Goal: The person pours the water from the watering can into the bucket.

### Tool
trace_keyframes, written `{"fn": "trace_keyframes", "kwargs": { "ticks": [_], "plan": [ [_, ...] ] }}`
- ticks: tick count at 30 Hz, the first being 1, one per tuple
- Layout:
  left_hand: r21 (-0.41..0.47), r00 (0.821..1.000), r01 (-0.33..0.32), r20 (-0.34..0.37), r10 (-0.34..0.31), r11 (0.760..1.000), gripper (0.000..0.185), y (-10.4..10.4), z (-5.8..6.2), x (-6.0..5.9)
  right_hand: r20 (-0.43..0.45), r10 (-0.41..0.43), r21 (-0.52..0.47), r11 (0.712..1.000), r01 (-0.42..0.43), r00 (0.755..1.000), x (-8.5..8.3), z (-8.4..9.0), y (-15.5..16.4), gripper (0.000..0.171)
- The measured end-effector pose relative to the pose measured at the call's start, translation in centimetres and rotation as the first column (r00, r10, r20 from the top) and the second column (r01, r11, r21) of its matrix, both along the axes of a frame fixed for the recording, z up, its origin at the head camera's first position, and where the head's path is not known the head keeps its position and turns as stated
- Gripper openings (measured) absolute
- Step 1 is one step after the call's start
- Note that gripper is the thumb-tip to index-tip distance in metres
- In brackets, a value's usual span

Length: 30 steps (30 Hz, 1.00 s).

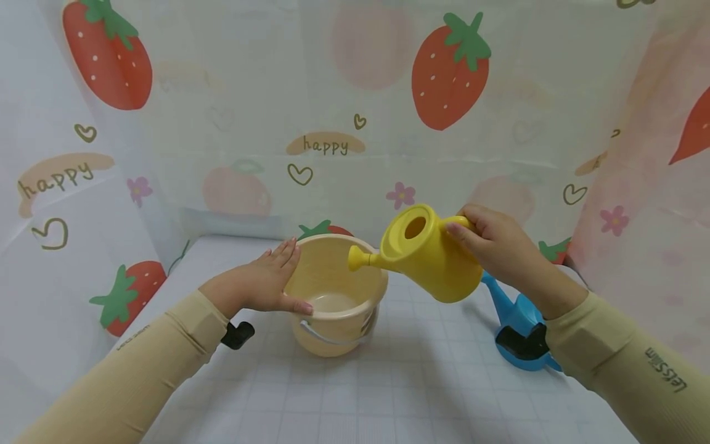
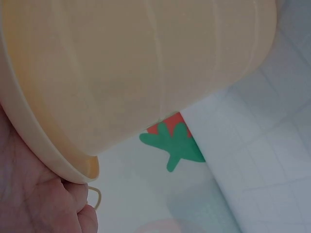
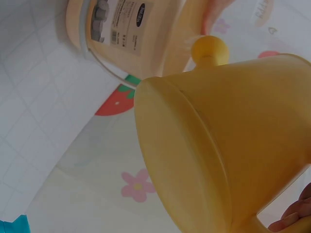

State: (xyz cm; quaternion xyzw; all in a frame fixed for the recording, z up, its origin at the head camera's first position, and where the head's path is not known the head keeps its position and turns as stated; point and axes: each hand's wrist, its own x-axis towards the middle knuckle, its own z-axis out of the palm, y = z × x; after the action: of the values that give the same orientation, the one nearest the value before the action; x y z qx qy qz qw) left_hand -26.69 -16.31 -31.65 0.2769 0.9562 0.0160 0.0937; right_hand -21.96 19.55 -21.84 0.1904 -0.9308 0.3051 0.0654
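In the head view my right hand [image 1: 499, 243] grips the handle of a yellow watering can [image 1: 444, 265], held up in the air. The can tilts left, its spout head over the right part of a cream bucket [image 1: 335, 333]. The right wrist view shows the can's underside and body [image 3: 233, 126] close up, with fingertips [image 3: 294, 213] at the handle. My left hand [image 1: 263, 280] rests against the bucket's left rim, fingers stretched out and thumb along the front edge. Its palm [image 2: 34, 189] touches the rim from outside in the left wrist view. No water stream is discernible.
A blue watering can [image 1: 518, 324] stands on the table at the right, partly behind my right wrist. The bucket's grey handle [image 1: 333, 339] hangs down in front. A strawberry-print curtain [image 1: 249, 111] encloses the back and sides of the white gridded table [image 1: 355, 407].
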Motion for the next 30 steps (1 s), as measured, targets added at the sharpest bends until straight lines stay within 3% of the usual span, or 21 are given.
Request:
{"fn": "trace_keyframes", "kwargs": {
  "ticks": [30],
  "plan": [
    [0.013, 1.0, 0.001, -0.006, -0.001, 1.0, 0.127, 0.0, -0.15, -0.08, -0.019, 0.01, -0.001, 1.0, -0.01, 1.0, 0.01, 0.14, -0.02, 0.033]
  ]
}}
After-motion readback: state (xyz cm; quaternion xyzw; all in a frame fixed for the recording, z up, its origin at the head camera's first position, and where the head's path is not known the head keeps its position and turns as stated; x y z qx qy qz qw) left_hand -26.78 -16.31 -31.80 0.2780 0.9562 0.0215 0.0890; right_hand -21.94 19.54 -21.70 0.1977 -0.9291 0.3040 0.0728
